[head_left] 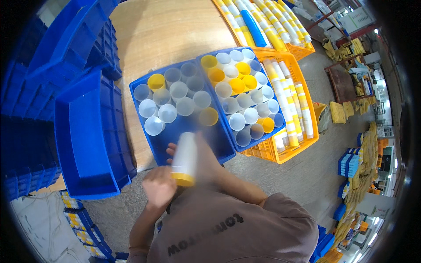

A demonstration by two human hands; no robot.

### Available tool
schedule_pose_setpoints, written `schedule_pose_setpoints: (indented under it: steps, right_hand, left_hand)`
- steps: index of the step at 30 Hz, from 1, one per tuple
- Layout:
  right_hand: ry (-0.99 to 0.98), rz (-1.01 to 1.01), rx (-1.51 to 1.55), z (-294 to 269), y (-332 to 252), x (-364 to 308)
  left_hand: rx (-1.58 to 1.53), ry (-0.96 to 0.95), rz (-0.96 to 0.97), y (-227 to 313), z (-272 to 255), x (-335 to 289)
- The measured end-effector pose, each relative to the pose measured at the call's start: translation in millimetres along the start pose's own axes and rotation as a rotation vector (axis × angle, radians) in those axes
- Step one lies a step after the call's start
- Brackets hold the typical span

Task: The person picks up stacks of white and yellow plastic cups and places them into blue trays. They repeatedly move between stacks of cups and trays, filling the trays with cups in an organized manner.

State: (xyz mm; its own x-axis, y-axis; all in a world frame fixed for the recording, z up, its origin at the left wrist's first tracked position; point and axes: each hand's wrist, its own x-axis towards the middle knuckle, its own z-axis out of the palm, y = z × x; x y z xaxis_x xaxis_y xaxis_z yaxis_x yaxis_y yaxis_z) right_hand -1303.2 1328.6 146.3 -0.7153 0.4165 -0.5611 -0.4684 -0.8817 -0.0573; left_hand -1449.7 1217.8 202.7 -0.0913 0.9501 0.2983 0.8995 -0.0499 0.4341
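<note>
A stack of white, translucent cups (pixel 185 153) with a yellow end is held tilted just in front of my body. My right hand (pixel 171 150) wraps round it from behind, with its fingertips showing at the stack's left side and the rest partly hidden and blurred. At the yellow end, my left hand (pixel 159 186) is closed against the stack's edge, its fingers slightly smeared. Beyond my hands lies a blue crate (pixel 169 142) with several upright white and yellow cups (pixel 178 90); its near part shows bare blue bottom. A second blue crate (pixel 232 143), packed with similar cups, adjoins it on the right.
Blue bins (pixel 94 140) stand stacked at the left, beside the wooden tabletop (pixel 162 26). An orange basket (pixel 313 111) of long white and yellow cup stacks sits right of the crates, with another orange basket (pixel 302 51) behind. More filled crates (pixel 81 219) stand at lower left.
</note>
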Motion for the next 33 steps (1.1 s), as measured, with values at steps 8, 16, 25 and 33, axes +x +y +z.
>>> schedule_pose_setpoints:
  steps: [8,16,25,33]
  right_hand:
    - [0.116,-0.773,-1.013,70.8,-61.3,-5.6]
    - [-0.057,0.158,-0.201,-17.9,-43.6,49.0]
    - [0.004,0.093,-0.338,43.8,-0.8,-9.1]
    - [0.015,-0.612,-0.975,74.2,-38.0,-2.4]
  left_hand:
    - [0.121,0.238,0.338,15.9,-57.1,-27.0]
    - [0.194,0.275,-0.100,-37.5,-51.7,-43.8]
    - [0.001,0.165,0.202,-5.9,-14.2,2.7]
    - [-0.017,0.297,0.489,3.6,-24.5,-12.0]
